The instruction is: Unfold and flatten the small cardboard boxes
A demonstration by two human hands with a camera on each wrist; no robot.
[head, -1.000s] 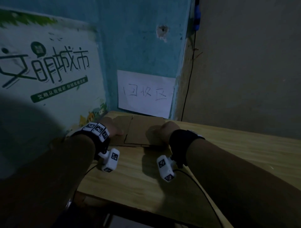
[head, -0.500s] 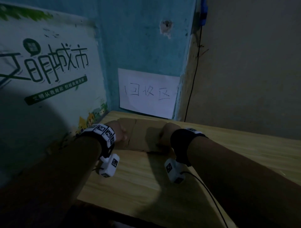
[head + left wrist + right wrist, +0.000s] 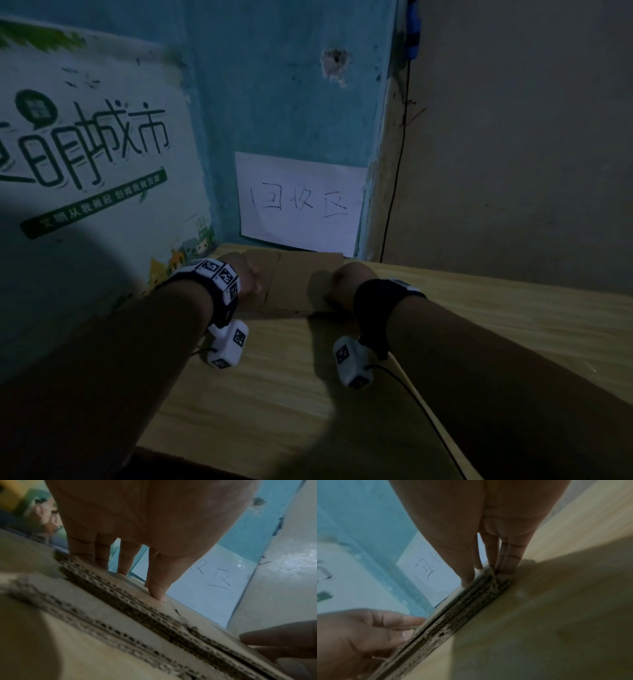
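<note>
A flattened stack of brown cardboard point(image 3: 298, 284) lies in the far corner of the wooden table point(image 3: 308, 394), against the wall. My left hand point(image 3: 246, 279) presses on its left part; the left wrist view shows straight fingers point(image 3: 102, 555) and the thumb standing on the top sheet above the corrugated edges point(image 3: 137, 608). My right hand point(image 3: 346, 284) rests on the right end; in the right wrist view its thumb touches the top and its straight fingers point(image 3: 508, 561) stand against the end of the cardboard stack point(image 3: 471, 601). The left hand point(image 3: 368, 628) also shows there.
A white paper sign point(image 3: 301, 202) with handwriting hangs on the blue wall just behind the cardboard. A green-lettered poster point(image 3: 85, 154) covers the wall to the left. A black cable point(image 3: 397, 171) runs down the corner beside the grey wall. The scene is dim.
Both hands stay on the cardboard and have shifted slightly toward the wall. The cardboard lies a little flatter and closer to the sign.
</note>
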